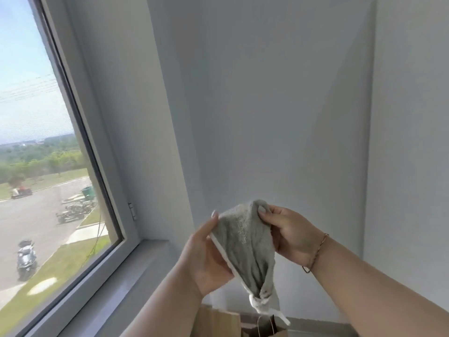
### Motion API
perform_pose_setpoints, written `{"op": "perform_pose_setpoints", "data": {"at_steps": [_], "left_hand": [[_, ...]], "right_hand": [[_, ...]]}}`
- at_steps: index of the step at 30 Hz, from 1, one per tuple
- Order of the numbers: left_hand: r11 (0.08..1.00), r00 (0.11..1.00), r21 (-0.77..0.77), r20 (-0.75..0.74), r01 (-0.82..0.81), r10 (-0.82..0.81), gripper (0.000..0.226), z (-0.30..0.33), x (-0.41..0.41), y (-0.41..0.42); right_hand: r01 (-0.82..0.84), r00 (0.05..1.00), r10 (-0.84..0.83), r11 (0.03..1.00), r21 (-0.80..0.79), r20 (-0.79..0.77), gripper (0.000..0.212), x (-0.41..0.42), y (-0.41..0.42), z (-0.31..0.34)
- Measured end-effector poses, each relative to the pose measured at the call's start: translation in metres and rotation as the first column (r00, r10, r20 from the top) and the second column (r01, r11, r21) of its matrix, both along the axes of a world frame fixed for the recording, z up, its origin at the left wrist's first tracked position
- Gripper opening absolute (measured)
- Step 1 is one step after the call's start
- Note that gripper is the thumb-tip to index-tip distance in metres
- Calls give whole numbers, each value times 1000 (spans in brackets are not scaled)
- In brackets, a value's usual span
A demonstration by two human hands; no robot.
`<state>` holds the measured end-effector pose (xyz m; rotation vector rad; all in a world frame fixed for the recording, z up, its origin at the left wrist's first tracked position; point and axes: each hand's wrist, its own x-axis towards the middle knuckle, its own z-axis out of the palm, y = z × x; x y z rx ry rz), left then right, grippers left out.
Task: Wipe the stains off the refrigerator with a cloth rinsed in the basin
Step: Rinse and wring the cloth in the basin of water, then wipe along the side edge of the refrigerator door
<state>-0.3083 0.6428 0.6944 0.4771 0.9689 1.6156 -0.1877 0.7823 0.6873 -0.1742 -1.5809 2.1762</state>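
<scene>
A grey-green fluffy cloth with a white trimmed edge hangs in front of me between both hands. My left hand grips its left edge, thumb pointing up. My right hand pinches the top right corner; a thin bracelet circles that wrist. The cloth's lower end tapers to a bunched, knotted tip with a white loop. Neither the refrigerator nor the basin is in view.
A pale wall fills the view ahead. A large window with a sill is at the left, showing a road and parked scooters outside. Brown paper bags stand below the hands.
</scene>
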Motion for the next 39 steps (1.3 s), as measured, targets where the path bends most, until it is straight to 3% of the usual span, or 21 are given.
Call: {"op": "perform_pose_setpoints", "data": {"at_steps": [2, 6, 10, 12, 14, 15, 17, 18, 19, 21, 25, 27, 30, 32, 33, 35, 36, 37, 39], "left_hand": [[998, 995, -1, -79, 64, -64, 49, -4, -15, 15], [999, 936, -5, -350, -39, 35, 30, 2, -44, 50], [991, 835, -55, -545, -123, 74, 27, 6, -42, 84], [986, 836, -58, -538, -159, 103, 42, 8, -34, 101], [989, 872, -47, -479, -140, 101, 72, 13, -24, 117], [995, 891, -47, -450, -86, 56, 87, 14, -19, 128], [997, 906, -51, -418, 49, -66, 89, 18, -12, 145], [987, 885, -68, -437, 147, -162, 82, 19, -5, 154], [968, 840, -89, -484, 234, -247, 74, 20, 0, 160], [944, 725, -77, -621, 322, -298, 55, 23, 16, 174], [948, 499, 75, -861, 310, -95, 24, 30, 55, 217], [932, 436, 102, -898, 348, -65, 12, 38, 72, 241], [848, 367, 4, -902, 530, -225, 16, 54, 94, 270], [781, 226, -106, -925, 616, -304, 37, 61, 105, 282], [781, 128, -140, -954, 608, -270, 38, 62, 110, 291], [825, -73, -125, -992, 551, -102, 19, 65, 118, 306], [848, -136, -87, -990, 523, -18, 7, 69, 120, 313], [851, -143, -52, -989, 523, 28, 4, 73, 119, 319], [762, -23, -78, -996, 643, -83, 18, 79, 117, 333]], "right_hand": [[63, 997, -63, 998, 3, 37, 33, -7, 8, 3], [303, 943, -308, 951, 59, 127, 20, -8, 25, 6], [615, 751, -630, 777, 135, 198, 12, -5, 43, 2], [713, 672, -716, 695, 95, 190, 25, 4, 49, -1], [697, 711, -692, 717, 3, 128, 55, 20, 54, -4], [661, 743, -661, 749, 34, 104, 72, 33, 54, -6], [588, 719, -673, 722, 364, 174, 94, 53, 56, -10], [559, 642, -739, 633, 536, 203, 97, 66, 60, -12], [539, 568, -798, 545, 642, 201, 97, 76, 65, -13], [569, 499, -853, 454, 686, 151, 84, 101, 73, -7], [671, 385, -922, 302, 678, 30, 45, 149, 95, 6], [682, 352, -936, 262, 683, 7, 33, 168, 107, 11], [628, 279, -960, 190, 755, 9, 21, 197, 124, 20], [497, 228, -974, 126, 858, 11, 8, 209, 132, 26], [431, 207, -978, 86, 898, -5, 5, 215, 139, 28], [349, 192, -980, 23, 937, -47, 19, 222, 149, 32], [365, 200, -979, 32, 930, -45, 23, 226, 153, 36], [427, 226, -974, 79, 901, -22, 24, 230, 154, 41], [667, 346, -938, 269, 695, 31, 21, 237, 153, 50]]}}
